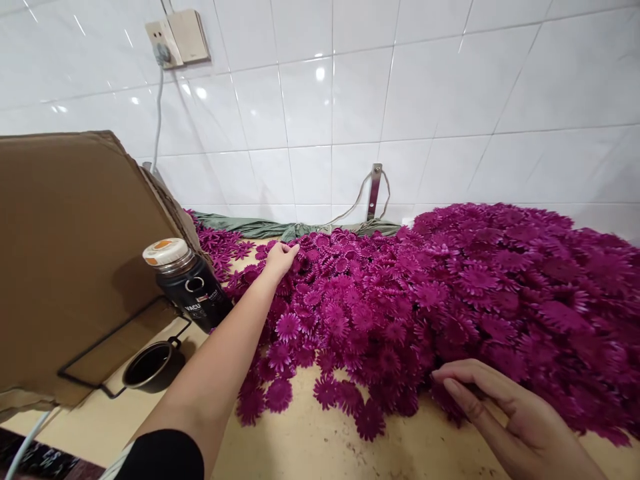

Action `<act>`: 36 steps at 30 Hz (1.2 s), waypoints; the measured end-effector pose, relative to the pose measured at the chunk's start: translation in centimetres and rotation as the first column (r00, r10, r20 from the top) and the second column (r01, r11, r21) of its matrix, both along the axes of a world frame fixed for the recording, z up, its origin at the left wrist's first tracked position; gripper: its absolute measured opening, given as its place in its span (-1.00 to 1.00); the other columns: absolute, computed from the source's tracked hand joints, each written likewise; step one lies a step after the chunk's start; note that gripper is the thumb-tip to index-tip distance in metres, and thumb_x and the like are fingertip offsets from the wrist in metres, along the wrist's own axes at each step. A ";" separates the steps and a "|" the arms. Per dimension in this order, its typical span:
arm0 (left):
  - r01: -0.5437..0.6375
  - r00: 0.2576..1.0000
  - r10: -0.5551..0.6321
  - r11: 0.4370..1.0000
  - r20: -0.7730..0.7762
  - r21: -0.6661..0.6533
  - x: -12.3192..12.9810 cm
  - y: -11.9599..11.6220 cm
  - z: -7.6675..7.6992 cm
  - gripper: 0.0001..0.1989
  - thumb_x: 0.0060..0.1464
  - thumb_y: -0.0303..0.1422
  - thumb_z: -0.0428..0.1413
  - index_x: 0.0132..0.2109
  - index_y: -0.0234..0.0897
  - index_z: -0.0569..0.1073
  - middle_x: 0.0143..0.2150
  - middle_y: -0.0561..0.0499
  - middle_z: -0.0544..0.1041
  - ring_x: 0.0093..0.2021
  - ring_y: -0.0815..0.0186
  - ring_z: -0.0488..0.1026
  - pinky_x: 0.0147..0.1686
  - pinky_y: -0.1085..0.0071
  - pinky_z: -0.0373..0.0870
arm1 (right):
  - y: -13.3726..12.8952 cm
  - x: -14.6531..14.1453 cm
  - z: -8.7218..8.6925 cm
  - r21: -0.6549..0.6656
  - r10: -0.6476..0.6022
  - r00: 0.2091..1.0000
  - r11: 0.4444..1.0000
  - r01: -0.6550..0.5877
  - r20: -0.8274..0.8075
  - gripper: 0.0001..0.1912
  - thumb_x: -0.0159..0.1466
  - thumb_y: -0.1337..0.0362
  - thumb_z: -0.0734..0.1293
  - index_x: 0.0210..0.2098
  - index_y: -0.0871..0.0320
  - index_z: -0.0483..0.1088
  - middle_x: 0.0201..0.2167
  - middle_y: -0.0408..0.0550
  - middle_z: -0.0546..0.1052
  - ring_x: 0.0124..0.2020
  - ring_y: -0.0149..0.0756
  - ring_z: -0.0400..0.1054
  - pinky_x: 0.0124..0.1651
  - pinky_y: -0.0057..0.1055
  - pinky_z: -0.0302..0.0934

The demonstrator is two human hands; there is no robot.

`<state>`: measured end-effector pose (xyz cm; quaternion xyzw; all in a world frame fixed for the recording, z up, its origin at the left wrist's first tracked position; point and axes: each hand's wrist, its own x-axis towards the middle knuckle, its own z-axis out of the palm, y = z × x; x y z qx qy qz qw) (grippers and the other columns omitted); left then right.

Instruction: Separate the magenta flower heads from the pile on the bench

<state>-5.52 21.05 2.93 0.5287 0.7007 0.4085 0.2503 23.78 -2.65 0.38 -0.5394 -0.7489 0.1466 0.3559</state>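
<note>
A large heap of magenta artificial flower heads [350, 313] covers much of the table. My left hand [281, 259] reaches across to the heap's far left part, its thumb and fingers closed in a pinch at the flowers. What lies between those fingertips is hidden. At the front right edge of the heap is my right hand [505, 407], thumb and forefinger drawn together close to the flowers. Whether it grips a flower is too small to make out.
On the left stand a brown cardboard box [75, 253], a dark vacuum flask [195, 293] with a white lid, and a black cup [154, 367] by a black wire frame. Green cloth [240, 225] lies along the tiled wall. A metal bracket [374, 193] is fixed there.
</note>
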 end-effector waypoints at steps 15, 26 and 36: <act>0.074 0.931 -0.157 0.965 0.329 0.252 1.2 -4.3 3.1 -0.81 -0.01 -0.40 0.15 -0.22 -0.39 0.42 -0.53 0.15 0.38 -0.55 0.46 0.34 -0.43 0.49 0.33 | -0.7 -2.8 2.4 -0.279 -0.181 0.903 0.958 0.071 -0.389 -0.60 0.13 -0.08 0.26 -0.32 0.11 0.44 -0.42 0.00 0.54 -0.39 -0.25 0.44 -0.38 -0.41 0.35; 0.833 0.534 -0.466 0.143 -0.706 0.535 7.8 -20.0 -0.8 -0.90 0.14 -0.42 -0.04 -0.25 -0.24 0.37 -0.48 0.10 0.53 -0.51 0.38 0.44 -0.41 0.43 0.33 | -0.6 -7.2 2.0 -0.506 -0.317 0.570 0.838 -0.207 -0.758 -0.80 0.20 0.21 0.26 -0.49 0.16 0.22 -0.65 -0.27 0.34 -0.65 -0.51 0.26 -0.54 -0.53 0.19; 0.868 0.386 -0.581 -0.033 -0.717 0.495 9.3 -21.9 -2.9 -0.79 0.09 -0.57 -0.06 -0.19 -0.27 0.40 -0.38 0.03 0.58 -0.38 0.39 0.50 -0.26 0.45 0.41 | -4.7 10.8 8.7 0.048 -0.706 0.542 0.628 0.777 0.456 -0.68 0.20 0.38 0.16 -0.18 0.12 0.50 -0.18 0.02 0.55 -0.20 -0.19 0.42 -0.19 -0.32 0.26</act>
